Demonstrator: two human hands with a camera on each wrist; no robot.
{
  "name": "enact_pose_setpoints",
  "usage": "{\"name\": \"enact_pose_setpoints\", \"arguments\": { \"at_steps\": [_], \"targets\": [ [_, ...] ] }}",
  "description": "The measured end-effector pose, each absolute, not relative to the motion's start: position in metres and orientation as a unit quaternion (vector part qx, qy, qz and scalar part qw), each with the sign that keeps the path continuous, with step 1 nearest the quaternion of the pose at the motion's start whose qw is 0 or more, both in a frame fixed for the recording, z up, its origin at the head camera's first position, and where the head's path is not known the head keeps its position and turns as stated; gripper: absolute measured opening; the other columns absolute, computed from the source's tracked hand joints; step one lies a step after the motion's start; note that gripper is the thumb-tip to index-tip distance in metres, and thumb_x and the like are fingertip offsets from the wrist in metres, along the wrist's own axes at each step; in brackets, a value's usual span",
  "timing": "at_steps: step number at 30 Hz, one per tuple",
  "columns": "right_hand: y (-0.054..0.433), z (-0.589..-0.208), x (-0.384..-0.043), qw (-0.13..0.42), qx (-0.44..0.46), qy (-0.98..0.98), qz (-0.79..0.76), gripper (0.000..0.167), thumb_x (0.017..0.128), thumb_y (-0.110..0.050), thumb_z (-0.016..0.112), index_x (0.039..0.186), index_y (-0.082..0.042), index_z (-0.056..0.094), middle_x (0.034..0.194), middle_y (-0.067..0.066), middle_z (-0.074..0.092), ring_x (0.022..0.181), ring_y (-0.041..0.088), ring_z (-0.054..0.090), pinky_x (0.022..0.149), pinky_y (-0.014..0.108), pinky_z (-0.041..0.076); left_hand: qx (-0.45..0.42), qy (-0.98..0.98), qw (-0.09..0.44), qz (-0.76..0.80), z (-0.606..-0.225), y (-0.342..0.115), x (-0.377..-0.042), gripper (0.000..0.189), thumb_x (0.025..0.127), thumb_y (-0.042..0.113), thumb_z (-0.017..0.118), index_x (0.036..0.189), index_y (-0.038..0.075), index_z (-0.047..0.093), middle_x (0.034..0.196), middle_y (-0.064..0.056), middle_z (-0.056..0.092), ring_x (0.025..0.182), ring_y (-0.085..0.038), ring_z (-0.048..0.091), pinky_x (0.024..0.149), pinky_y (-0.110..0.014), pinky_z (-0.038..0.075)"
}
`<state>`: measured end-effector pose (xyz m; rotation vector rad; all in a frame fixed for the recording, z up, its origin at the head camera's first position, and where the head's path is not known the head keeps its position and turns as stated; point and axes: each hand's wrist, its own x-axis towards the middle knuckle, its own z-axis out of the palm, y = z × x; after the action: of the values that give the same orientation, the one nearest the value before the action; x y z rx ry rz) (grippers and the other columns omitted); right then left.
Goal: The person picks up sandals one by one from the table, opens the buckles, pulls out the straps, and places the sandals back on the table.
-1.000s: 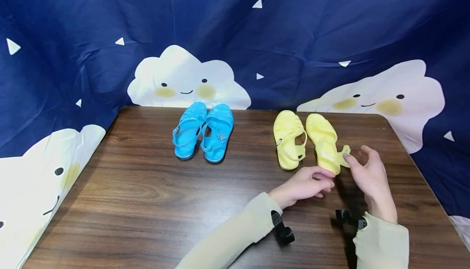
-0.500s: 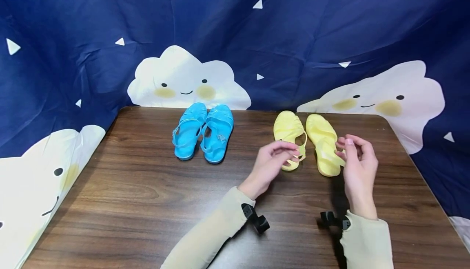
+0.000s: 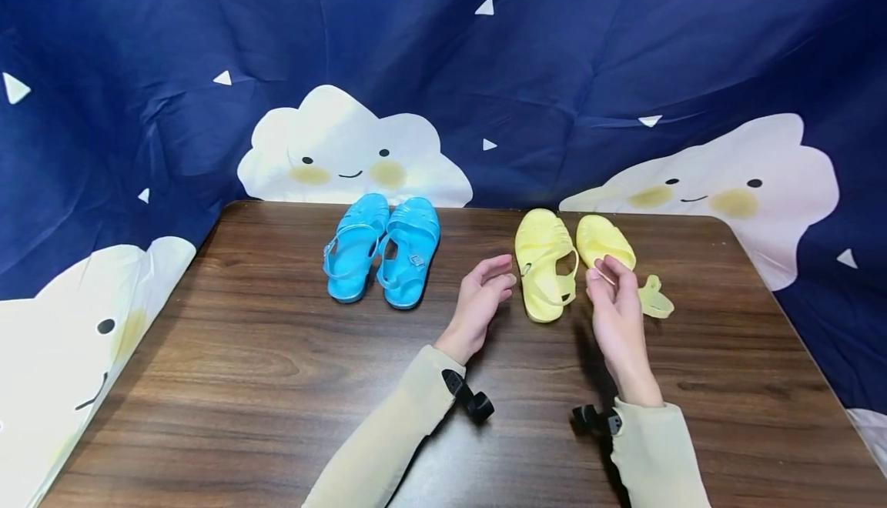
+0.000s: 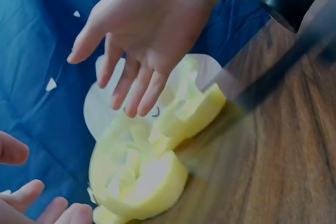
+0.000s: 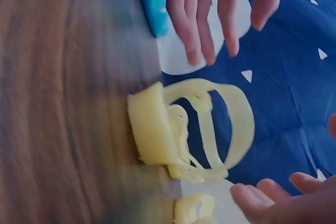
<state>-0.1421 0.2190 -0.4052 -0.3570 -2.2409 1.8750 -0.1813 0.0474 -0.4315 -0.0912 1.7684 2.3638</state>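
Two yellow sandals stand side by side toward the back right of the table in the head view. The left yellow sandal [image 3: 543,277] has its heel strap looped round. The right yellow sandal [image 3: 601,238] is partly covered by my right hand [image 3: 619,323], and its loose strap [image 3: 654,299] sticks out to the right. That hand hovers over it with relaxed fingers, holding nothing. My left hand [image 3: 476,304] is just left of the left yellow sandal, apart from it, its fingers loosely bent around nothing. In the right wrist view, the sandal's strap [image 5: 241,124] forms a loop between both hands.
A pair of blue sandals [image 3: 410,258] stands at the back, left of my left hand. They rest on a dark wooden table [image 3: 242,369]. Behind the table hangs a navy cloth [image 3: 527,54] with white clouds and triangles.
My right hand has let go of the right sandal's strap and moved left over that sandal. My left hand has withdrawn leftward from the right sandal, past the left yellow one. The sandals stay put.
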Motion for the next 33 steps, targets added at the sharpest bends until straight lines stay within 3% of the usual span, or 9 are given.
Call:
{"name": "enact_pose_setpoints", "arguments": {
  "at_steps": [3,7,18,33],
  "targets": [
    [0.216,-0.409,-0.143,0.061,-0.105,-0.778,0.617,0.061,0.102,-0.031,0.044,0.15,-0.002,0.019,0.153,0.016,0.03,0.14,0.023,0.035,0.115,0.031,0.031,-0.03,0.609,0.118,0.784,-0.437,0.048,-0.183,0.046,0.087,0.008,0.059,0.133,0.005,0.055,0.138,-0.016,0.053,0.108,-0.016,0.059,0.1,-0.043,0.048],
    [0.212,-0.415,-0.145,0.022,-0.097,-0.787,0.609,0.07,0.101,-0.035,0.044,0.152,-0.002,0.009,0.157,0.019,0.018,0.145,0.029,0.026,0.119,0.044,0.025,-0.029,0.62,0.144,0.771,-0.443,0.05,-0.184,0.053,0.088,0.01,0.06,0.139,0.005,0.048,0.142,-0.017,0.048,0.117,-0.02,0.056,0.103,-0.044,0.046],
    [0.208,-0.424,-0.147,-0.048,-0.131,-0.746,0.651,0.081,0.101,-0.04,0.043,0.153,-0.004,-0.007,0.161,0.018,0.002,0.147,0.027,0.017,0.119,0.043,0.024,-0.016,0.642,0.196,0.741,-0.453,0.053,-0.184,0.06,0.09,0.017,0.062,0.145,0.012,0.041,0.148,-0.014,0.042,0.128,-0.023,0.048,0.102,-0.04,0.047],
    [0.214,-0.432,-0.152,-0.07,-0.127,-0.718,0.681,0.076,0.102,-0.035,0.041,0.154,-0.004,-0.005,0.161,0.017,0.008,0.146,0.022,0.02,0.118,0.044,0.026,0.028,0.643,0.218,0.734,-0.453,0.055,-0.182,0.058,0.092,0.017,0.06,0.146,0.013,0.041,0.148,-0.01,0.043,0.125,-0.016,0.052,0.101,-0.039,0.047]
  ]
}}
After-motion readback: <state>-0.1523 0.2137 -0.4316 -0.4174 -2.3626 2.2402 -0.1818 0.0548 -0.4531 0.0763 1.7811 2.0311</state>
